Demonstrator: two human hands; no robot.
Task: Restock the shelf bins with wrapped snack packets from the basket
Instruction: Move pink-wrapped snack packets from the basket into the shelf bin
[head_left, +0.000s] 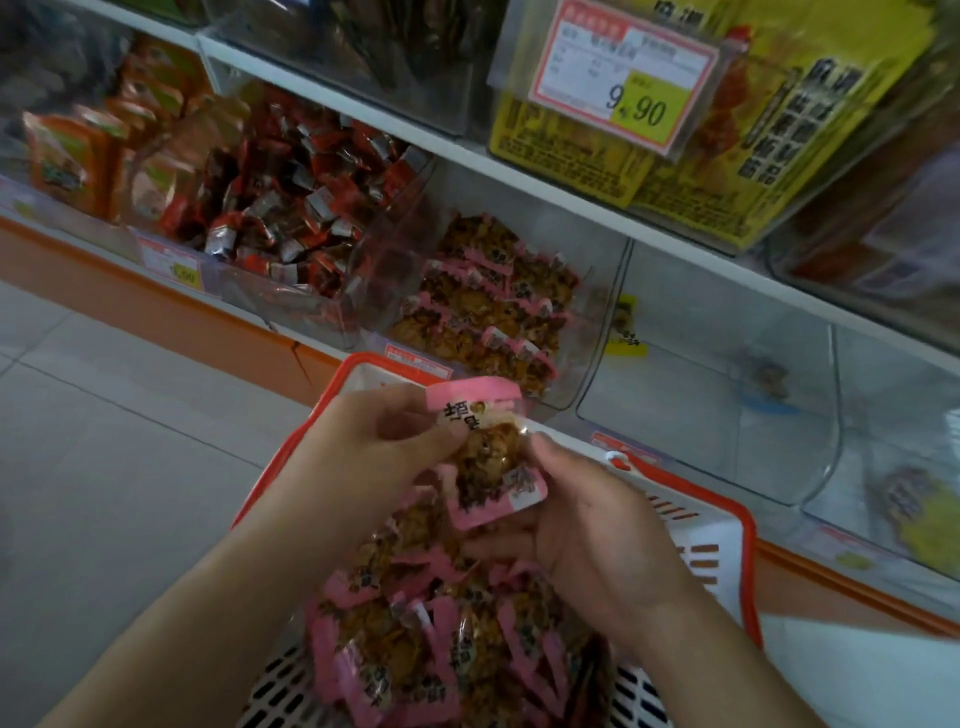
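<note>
Head view: shelf (519, 171) runs across upper frame; clear bin (584, 332) at centre is part-filled with pink-edged packets, and the neighbouring bin (727, 405) at right is nearly bare. Red basket (748, 545) sits at lower centre, holding a heap of packets (415, 639). Left hand (374, 457) and right hand (587, 525) both pinch a small bunch of pink packets (488, 457) at frame centre, above the basket and just below the bin. Risk, judged: slick wrappers, loose bunch; a packet could slip and drop, or land in the wrong bin.
</note>
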